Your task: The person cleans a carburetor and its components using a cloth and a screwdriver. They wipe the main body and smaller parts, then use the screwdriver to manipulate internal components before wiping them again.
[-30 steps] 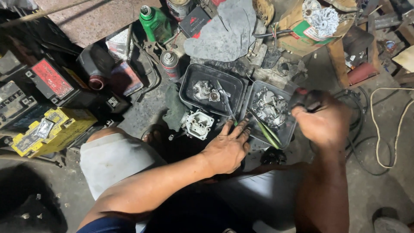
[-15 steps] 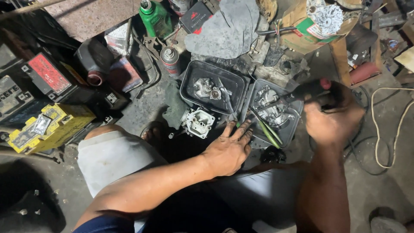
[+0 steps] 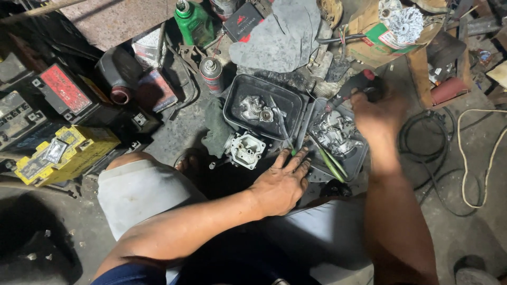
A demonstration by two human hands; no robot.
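Note:
My left hand (image 3: 282, 182) lies flat, fingers spread, on the floor at the near edge of two black trays. A pale metal carburettor body (image 3: 246, 150) sits just left of its fingertips. My right hand (image 3: 377, 113) is closed around a black tool with a red end (image 3: 355, 86) above the right black tray (image 3: 353, 163), which holds metal engine parts (image 3: 331, 133). The left black tray (image 3: 288, 103) contains silver parts (image 3: 254, 108). Green-handled tools (image 3: 330, 164) lie slanted in the right tray.
A spray can (image 3: 212, 74), a green oil bottle (image 3: 193, 21) and a grey rag (image 3: 282, 39) lie beyond the trays. Yellow and black batteries (image 3: 58, 153) sit at left. Black cable (image 3: 422, 142) and pale cord (image 3: 475, 153) coil at right. My knees flank the work spot.
My right hand has lifted away from the right tray toward the far side, bringing the black tool with it. My left hand has stayed planted.

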